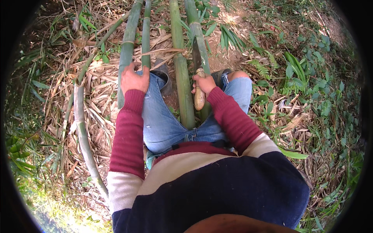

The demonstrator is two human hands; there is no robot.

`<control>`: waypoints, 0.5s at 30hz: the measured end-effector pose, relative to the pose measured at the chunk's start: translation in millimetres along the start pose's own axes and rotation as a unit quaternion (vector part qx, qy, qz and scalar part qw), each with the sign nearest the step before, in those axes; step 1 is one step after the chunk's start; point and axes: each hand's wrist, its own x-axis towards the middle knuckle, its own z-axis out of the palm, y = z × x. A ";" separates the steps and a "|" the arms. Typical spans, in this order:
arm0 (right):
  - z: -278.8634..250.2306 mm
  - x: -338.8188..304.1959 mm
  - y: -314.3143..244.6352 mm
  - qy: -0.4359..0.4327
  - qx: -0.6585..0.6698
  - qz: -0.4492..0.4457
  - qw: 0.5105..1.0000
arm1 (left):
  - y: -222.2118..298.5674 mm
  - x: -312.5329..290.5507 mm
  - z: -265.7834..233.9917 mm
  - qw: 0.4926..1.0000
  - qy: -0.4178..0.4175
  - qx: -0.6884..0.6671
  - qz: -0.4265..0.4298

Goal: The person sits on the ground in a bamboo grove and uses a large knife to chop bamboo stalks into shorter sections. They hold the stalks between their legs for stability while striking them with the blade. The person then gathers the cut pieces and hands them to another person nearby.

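Wood-handled knife (pixel 200 73) grasped in right hand (pixel 204 84), between the thighs.
Its blade (pixel 196 56) points far along the right bamboo pole (pixel 196 29); left hand (pixel 135 79), slightly farther, lies on the thick left pole (pixel 127 50), grip unclear, near a thinner pole (pixel 146 39).

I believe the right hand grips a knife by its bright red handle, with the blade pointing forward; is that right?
Not quite: the head view shows that the handle is light brown, not bright red. The right hand does grip the knife by it, with the blade pointing forward.
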 end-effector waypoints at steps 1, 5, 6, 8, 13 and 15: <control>-1.8 10.4 6.8 0.003 -0.002 -0.046 0.999 | 0.8 -0.1 0.6 1.000 0.005 0.001 -0.006; 3.1 -13.1 4.5 0.069 -0.354 -0.160 0.919 | 1.5 0.1 -2.4 1.000 -0.008 -0.021 -0.017; 6.7 -26.9 1.5 0.049 -0.403 -0.140 0.903 | -2.6 0.0 0.7 1.000 0.003 -0.016 -0.006; 17.8 -48.4 -1.8 0.012 -0.495 -0.098 0.863 | -5.5 -0.2 3.9 1.000 0.019 -0.016 0.005; 33.6 -10.4 -13.9 0.087 -0.473 -0.089 0.872 | -1.8 -1.7 -1.6 0.999 0.027 -0.016 -0.001; 20.5 42.3 -13.5 0.173 -0.386 -0.092 0.901 | 1.0 1.0 3.9 1.000 0.019 -0.023 0.003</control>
